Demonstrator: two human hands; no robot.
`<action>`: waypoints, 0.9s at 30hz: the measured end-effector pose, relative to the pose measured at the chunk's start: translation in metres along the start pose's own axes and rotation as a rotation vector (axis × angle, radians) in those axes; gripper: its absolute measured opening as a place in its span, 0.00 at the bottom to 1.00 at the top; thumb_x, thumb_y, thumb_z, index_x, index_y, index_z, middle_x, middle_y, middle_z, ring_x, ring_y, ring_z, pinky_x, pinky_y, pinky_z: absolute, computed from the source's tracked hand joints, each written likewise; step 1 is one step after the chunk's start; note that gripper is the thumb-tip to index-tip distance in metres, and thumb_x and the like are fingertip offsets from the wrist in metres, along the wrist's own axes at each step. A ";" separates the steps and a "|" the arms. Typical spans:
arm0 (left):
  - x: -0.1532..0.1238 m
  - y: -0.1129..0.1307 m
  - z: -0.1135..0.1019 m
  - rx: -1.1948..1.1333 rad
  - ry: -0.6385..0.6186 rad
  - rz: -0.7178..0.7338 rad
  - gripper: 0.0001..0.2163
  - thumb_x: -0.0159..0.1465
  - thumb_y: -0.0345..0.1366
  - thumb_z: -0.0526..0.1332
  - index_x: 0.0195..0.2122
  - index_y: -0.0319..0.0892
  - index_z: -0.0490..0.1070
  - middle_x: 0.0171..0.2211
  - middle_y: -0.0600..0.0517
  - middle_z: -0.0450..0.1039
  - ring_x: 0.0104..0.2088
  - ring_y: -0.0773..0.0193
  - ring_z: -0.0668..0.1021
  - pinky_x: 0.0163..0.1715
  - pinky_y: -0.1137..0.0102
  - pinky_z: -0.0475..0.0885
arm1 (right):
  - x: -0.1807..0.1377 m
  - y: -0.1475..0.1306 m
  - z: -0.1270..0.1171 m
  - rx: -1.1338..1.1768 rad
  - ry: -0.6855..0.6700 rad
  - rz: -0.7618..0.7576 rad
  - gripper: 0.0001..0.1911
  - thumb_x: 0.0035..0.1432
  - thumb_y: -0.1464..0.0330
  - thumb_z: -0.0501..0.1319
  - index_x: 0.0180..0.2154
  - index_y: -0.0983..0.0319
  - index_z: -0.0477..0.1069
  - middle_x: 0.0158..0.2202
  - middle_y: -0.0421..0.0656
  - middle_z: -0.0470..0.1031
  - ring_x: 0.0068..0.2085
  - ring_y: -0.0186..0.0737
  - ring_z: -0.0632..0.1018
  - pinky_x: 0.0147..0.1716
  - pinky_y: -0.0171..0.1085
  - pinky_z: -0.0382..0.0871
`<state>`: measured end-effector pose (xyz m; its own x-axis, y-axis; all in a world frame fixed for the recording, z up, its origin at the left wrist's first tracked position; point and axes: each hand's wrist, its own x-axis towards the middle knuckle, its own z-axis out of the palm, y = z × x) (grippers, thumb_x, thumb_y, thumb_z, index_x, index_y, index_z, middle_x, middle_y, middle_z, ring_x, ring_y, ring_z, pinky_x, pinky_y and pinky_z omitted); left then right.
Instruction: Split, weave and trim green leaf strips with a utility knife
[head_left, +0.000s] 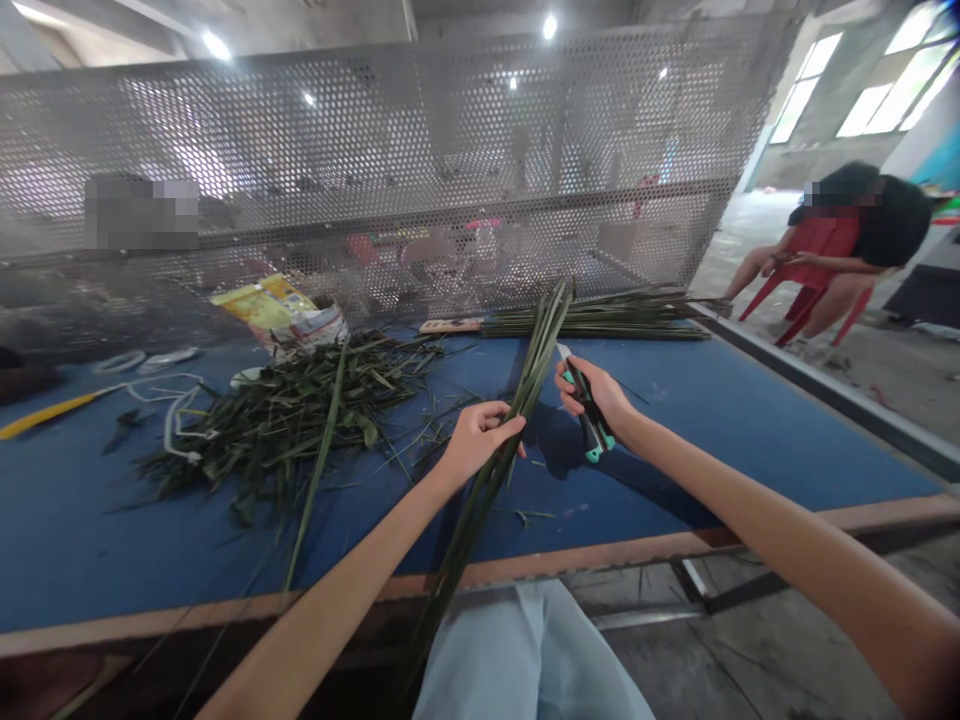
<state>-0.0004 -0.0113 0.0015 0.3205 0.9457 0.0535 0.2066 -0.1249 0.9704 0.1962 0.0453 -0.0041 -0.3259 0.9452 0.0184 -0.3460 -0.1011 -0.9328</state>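
Note:
My left hand (484, 440) is closed round a bunch of long green leaf strips (538, 355). The bunch slants from near the perforated panel, past my hand and down over the table's front edge. In my right hand (600, 395) is a utility knife (589, 410) with a black and teal handle. Its blade points up and left, close beside the bunch; whether it touches the strips I cannot tell. Thin cut scraps (532, 517) lie on the blue table (660, 470) below my hands.
A heap of dark green leaf trimmings (300, 410) covers the table's left middle, with a yellow bag (270, 300) behind it. More long strips (600, 322) lie along the perforated metal panel (450, 170). A yellow-handled tool (52, 415) and white cord (176, 425) are at left. A person sits on a red chair (825, 240).

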 end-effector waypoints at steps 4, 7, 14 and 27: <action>0.000 0.000 0.000 0.012 0.001 -0.001 0.14 0.56 0.47 0.62 0.26 0.39 0.68 0.18 0.51 0.73 0.14 0.72 0.65 0.16 0.76 0.57 | 0.000 0.000 0.000 0.007 -0.001 0.011 0.10 0.60 0.60 0.50 0.30 0.59 0.58 0.18 0.32 0.56 0.12 0.28 0.58 0.13 0.32 0.55; 0.000 0.000 0.000 0.017 0.004 -0.002 0.14 0.56 0.47 0.61 0.26 0.39 0.69 0.18 0.51 0.74 0.14 0.72 0.64 0.15 0.76 0.56 | 0.001 0.001 -0.002 0.016 -0.004 0.013 0.10 0.60 0.61 0.49 0.30 0.59 0.58 0.18 0.32 0.56 0.12 0.28 0.58 0.13 0.32 0.54; 0.000 -0.001 0.000 -0.006 0.003 -0.005 0.15 0.56 0.47 0.62 0.25 0.39 0.68 0.17 0.52 0.73 0.13 0.73 0.63 0.14 0.75 0.55 | 0.001 0.000 -0.002 -0.004 -0.003 0.011 0.11 0.59 0.59 0.50 0.30 0.59 0.57 0.18 0.32 0.56 0.12 0.28 0.58 0.13 0.32 0.55; 0.001 -0.005 -0.002 0.084 0.018 0.019 0.15 0.56 0.47 0.62 0.25 0.38 0.72 0.16 0.51 0.71 0.15 0.69 0.68 0.17 0.74 0.59 | 0.001 0.003 -0.003 -0.084 -0.137 0.098 0.12 0.59 0.58 0.51 0.30 0.59 0.58 0.17 0.32 0.57 0.11 0.28 0.58 0.13 0.31 0.56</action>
<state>-0.0031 -0.0089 -0.0028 0.3086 0.9481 0.0769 0.2772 -0.1670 0.9462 0.1972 0.0466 -0.0079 -0.4733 0.8804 -0.0301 -0.2339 -0.1586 -0.9592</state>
